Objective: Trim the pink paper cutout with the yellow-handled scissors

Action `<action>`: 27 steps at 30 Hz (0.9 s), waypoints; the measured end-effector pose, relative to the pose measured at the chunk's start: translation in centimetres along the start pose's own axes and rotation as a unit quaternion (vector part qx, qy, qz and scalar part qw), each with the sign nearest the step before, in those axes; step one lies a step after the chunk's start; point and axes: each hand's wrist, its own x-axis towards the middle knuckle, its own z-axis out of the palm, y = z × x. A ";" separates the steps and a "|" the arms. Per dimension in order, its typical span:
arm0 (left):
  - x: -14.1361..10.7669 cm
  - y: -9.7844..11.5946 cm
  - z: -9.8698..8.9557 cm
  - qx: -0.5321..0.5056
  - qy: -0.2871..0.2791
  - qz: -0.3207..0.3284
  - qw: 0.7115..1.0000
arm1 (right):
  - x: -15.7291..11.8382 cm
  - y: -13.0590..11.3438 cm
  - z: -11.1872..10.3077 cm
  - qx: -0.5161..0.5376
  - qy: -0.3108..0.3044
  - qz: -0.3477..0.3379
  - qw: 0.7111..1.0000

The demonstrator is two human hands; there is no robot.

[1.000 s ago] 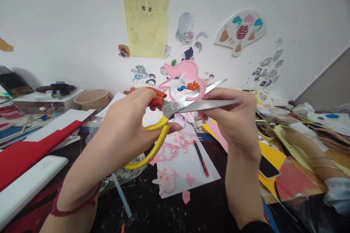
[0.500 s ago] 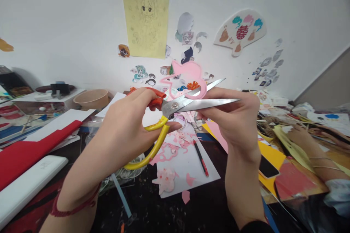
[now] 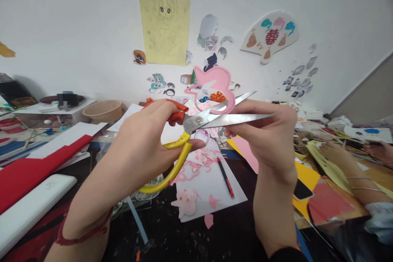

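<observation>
My left hand (image 3: 147, 131) grips a pair of scissors (image 3: 215, 120) by its handles, one red and one yellow. The steel blades are parted and point right, across the front of my right hand (image 3: 267, 135). A curved pink paper cutout (image 3: 219, 77) with a pointed corner rises above the blades, and its lower strip passes between them. Closed fingers of my right hand hold this cutout at its right side; the fingertips are partly hidden behind the blades. Below lies a white sheet (image 3: 215, 204) with pink scraps (image 3: 187, 172) and a pink star-shaped piece (image 3: 186, 201).
A black and red pen (image 3: 225, 178) lies on the sheet. To the left are a white box-like bar (image 3: 39, 213) and red card (image 3: 39, 172). A phone (image 3: 302, 190) rests on yellow paper at right, near another person's arm (image 3: 346, 163). Drawings hang on the wall.
Both hands, the scissors and the pink cutout have shifted slightly right. The cutout has turned a little, and more of another person's hand shows at the far right.
</observation>
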 end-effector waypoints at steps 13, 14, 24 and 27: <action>0.1 0.1 0.4 -0.022 0.008 0.003 1.000 | 0.0 0.1 0.1 0.016 0.006 0.005 1.000; 0.1 0.1 0.5 -0.023 0.009 0.003 1.000 | 0.0 0.1 0.2 0.017 0.010 0.003 1.000; 0.0 0.2 0.6 -0.049 0.012 -0.009 0.999 | -0.1 -0.1 0.7 0.025 0.033 -0.025 0.999; 0.0 0.2 0.6 -0.050 0.011 -0.016 0.999 | -0.2 -0.1 0.9 0.016 0.049 -0.035 0.998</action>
